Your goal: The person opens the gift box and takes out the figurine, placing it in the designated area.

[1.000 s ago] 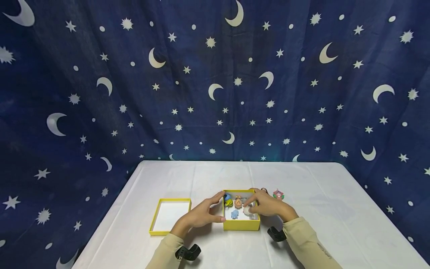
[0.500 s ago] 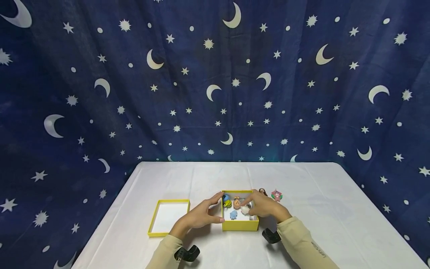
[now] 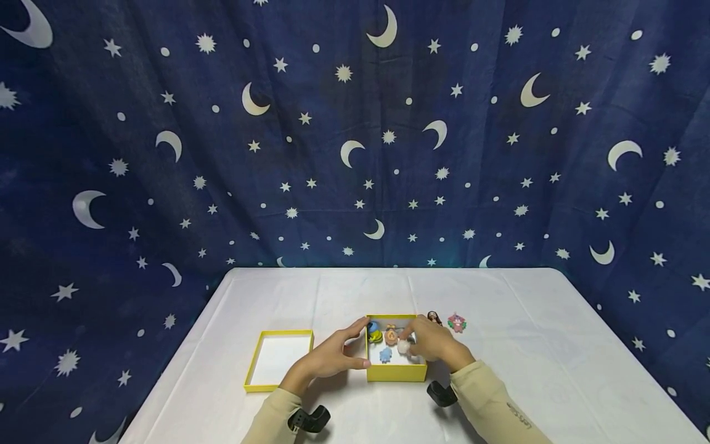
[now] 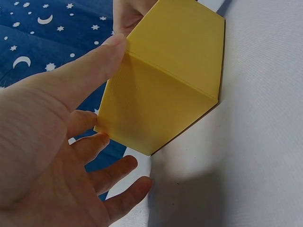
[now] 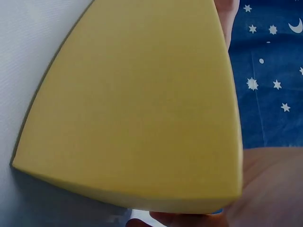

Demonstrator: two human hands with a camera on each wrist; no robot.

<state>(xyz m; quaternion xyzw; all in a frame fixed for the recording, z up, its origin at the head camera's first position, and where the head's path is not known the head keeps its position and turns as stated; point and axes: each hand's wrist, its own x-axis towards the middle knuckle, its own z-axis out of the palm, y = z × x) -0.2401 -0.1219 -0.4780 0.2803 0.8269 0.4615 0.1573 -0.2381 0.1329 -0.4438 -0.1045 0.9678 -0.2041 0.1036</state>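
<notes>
A small yellow box (image 3: 396,373) with a white inside stands open-topped on the table. My left hand (image 3: 333,354) holds its left side, thumb at the near corner and fingertips at the far one; in the left wrist view the thumb presses the edge of the yellow box (image 4: 165,80). My right hand (image 3: 435,338) reaches over the right wall and pinches a small white figurine (image 3: 403,347) inside, partly hidden by the fingers. Beside it lie a peach figurine (image 3: 391,336), a light blue one and a blue-and-yellow one (image 3: 375,333). The box wall (image 5: 142,104) fills the right wrist view.
A shallow yellow-rimmed lid (image 3: 280,357) lies inside up, left of my left hand. Behind my right hand, a dark-haired figurine (image 3: 434,317) and a pink figurine with green bits (image 3: 457,322) lie on the white table (image 3: 516,370). A starry blue curtain (image 3: 310,154) hangs behind.
My right hand has shifted slightly left and its fingers bend further into the box at the white figurine. More of the dark-haired figurine shows. The left hand keeps its place on the box.
</notes>
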